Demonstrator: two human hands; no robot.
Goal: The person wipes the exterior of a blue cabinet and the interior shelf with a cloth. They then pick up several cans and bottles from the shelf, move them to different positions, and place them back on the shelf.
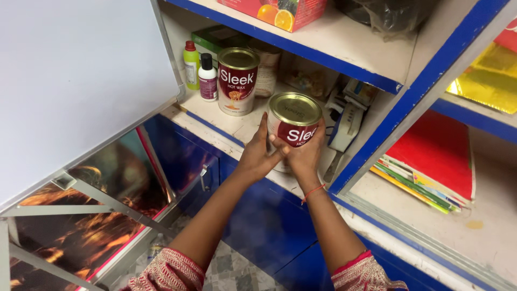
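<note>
Round metal tin (294, 125), dark red label, dull gold lid with a ridged rim, tilted toward the camera just above the near edge of the white shelf (237, 125). Clamped between both hands: left hand (259, 152) flat against the left wall, right hand (302, 153) cupped under the base and right side, thumbs meeting below the label. Thin red thread around the right wrist. Farther left, well apart, a matching second tin (237, 81) upright on the same shelf. Beyond that, a small white bottle (207, 78) with a black cap just beside a green bottle (191, 64) with a red cap. To the right, a pale plastic device (347, 121) leaning by the blue-edged upright.
</note>
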